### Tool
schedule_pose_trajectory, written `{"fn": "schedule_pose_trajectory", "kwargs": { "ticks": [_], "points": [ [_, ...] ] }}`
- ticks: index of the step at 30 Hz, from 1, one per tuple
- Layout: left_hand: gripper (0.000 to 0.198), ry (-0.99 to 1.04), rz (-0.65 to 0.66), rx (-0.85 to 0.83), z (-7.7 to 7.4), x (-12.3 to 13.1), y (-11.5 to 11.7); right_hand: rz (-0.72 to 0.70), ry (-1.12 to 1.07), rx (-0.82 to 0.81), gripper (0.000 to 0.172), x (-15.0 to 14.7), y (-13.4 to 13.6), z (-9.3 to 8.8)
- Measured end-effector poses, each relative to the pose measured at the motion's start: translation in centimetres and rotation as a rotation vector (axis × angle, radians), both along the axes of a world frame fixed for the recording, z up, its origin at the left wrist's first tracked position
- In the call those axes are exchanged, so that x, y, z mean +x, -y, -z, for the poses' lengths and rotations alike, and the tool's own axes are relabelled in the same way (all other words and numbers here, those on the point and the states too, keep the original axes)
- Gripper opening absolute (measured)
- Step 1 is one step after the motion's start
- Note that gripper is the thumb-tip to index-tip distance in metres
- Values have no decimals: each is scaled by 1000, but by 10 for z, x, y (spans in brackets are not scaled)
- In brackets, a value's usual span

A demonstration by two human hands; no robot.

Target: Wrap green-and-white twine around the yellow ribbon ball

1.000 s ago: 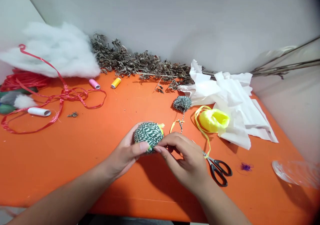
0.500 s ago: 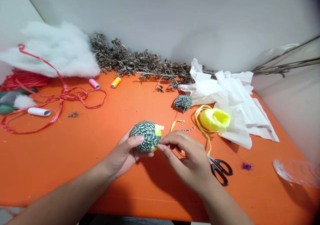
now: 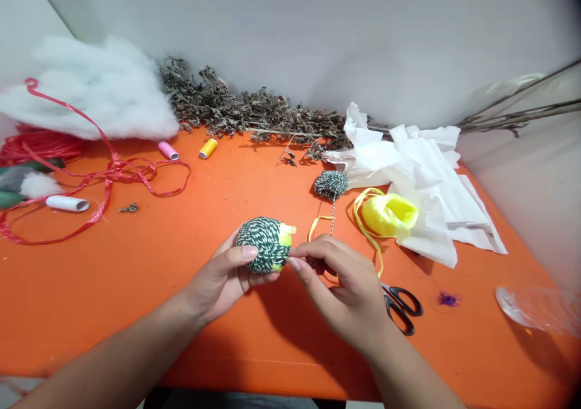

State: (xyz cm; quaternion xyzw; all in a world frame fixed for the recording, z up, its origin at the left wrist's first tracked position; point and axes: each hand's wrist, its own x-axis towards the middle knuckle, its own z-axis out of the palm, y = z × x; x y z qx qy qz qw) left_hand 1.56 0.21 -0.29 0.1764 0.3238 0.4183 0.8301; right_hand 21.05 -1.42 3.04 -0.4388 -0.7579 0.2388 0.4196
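Twine-wrapped ball (image 3: 259,243) sits in the left hand (image 3: 218,279) above a cluttered orange table (image 3: 136,312)

The left hand is clamped on the ball, thumb pressed across its front and fingers curled behind and underneath. Green-and-white twine (image 3: 270,250) covers most of the ball, while a bright yellow core (image 3: 285,238) shows on its right side, with a short pale yellow stub sticking out. The right hand (image 3: 347,291) is at that same side, its thumb and forefinger tips brought together in a pinch on what looks like a strand of the twine, though the spot is too small to be certain.

Beyond the right hand lies a small skein of matching twine (image 3: 330,184), one strand trailing down toward the knuckles. To its right, a coil of yellow ribbon (image 3: 385,214) rests beside crumpled white paper (image 3: 424,173). Black-handled scissors (image 3: 403,306) lie just beside the right hand, partly hidden by it; farther right is a purple thread tangle (image 3: 448,299).

Dried leafy stems (image 3: 254,111) stretch along the wall. On the left, white fluffy stuffing (image 3: 102,88) stands behind looped red ribbon (image 3: 115,167), with a pink spool (image 3: 169,150), a yellow spool (image 3: 208,149) and a white spool (image 3: 67,203) lying on their sides.
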Motion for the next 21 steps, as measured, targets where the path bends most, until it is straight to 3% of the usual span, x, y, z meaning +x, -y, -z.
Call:
{"fn": "schedule_pose_trajectory", "kwargs": {
  "ticks": [4, 12, 21],
  "points": [
    [36, 16, 13, 13, 0, 0, 0, 5, -3, 4, 7, 0, -1, 2],
    [46, 29, 22, 81, 6, 0, -1, 40, -16, -17, 5, 2, -1, -1],
    [49, -28, -14, 134, 3, 3, -1, 24, 27, 23, 6, 8, -2, -2]
  ]
}}
